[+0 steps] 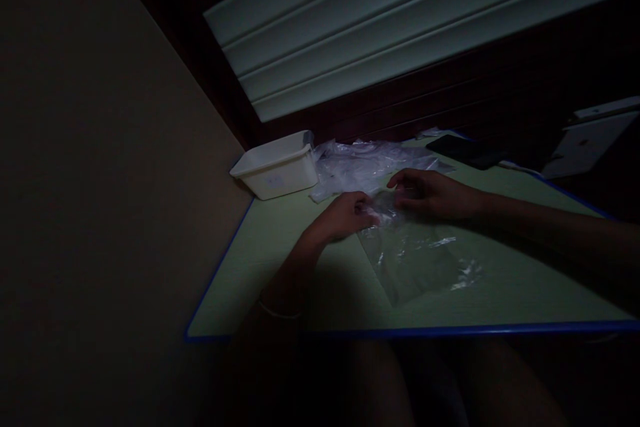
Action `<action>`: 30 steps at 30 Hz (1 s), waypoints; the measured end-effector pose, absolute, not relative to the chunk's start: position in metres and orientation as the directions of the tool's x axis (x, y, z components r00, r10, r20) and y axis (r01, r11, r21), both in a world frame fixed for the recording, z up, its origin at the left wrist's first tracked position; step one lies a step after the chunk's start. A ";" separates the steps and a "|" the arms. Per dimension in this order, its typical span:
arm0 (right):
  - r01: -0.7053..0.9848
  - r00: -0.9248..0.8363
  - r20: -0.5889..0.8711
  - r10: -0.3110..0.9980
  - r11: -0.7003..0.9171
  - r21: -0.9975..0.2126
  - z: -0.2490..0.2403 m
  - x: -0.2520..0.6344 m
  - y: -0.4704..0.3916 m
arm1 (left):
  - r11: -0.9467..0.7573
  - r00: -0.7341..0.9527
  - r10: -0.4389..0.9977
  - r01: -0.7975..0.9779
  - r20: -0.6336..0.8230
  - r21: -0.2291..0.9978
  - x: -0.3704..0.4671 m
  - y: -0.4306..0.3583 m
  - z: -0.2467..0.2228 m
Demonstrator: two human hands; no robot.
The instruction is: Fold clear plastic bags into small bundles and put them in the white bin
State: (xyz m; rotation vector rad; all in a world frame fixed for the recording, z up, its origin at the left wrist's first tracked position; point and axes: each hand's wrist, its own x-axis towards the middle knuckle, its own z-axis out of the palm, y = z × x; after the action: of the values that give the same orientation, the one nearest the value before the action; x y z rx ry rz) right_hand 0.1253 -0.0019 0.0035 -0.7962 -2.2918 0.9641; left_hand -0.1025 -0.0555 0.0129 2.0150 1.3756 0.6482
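A clear plastic bag lies on the pale green tabletop, its near part spread flat and shiny. My left hand grips the bag's far left edge, with fingers curled round the film. At the far right edge of the same bag is my right hand, its thumb and fingers bent in a pinch on the plastic. Between the two hands the film is bunched up. Just beyond them a pile of clear plastic bags rests on the table. The dim light hides the fingertips in part.
A white plastic bin stands at the back left, beside the wall. A dark flat tablet-like object lies at the back right. The table has a blue edge. Pale slatted panels are behind it.
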 end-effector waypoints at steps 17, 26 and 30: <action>0.398 -0.784 0.262 0.564 0.779 -0.484 0.010 0.125 -0.012 | -0.389 0.398 0.910 0.725 0.115 0.568 -0.095 -0.063 0.018; 0.389 -0.815 0.258 0.518 0.820 -0.419 0.014 0.125 -0.015 | -0.445 0.426 0.892 0.770 0.151 0.457 -0.092 -0.069 0.026; 0.391 -0.823 0.236 0.517 0.816 -0.426 0.014 0.124 -0.016 | -0.388 0.410 0.909 0.766 0.075 0.512 -0.103 -0.067 0.029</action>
State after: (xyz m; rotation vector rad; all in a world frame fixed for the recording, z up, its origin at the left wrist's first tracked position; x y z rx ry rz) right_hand 0.1240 -0.0155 0.0141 -0.6870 -2.6581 0.5185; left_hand -0.1029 -0.0673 0.0287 2.2716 1.4345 0.4885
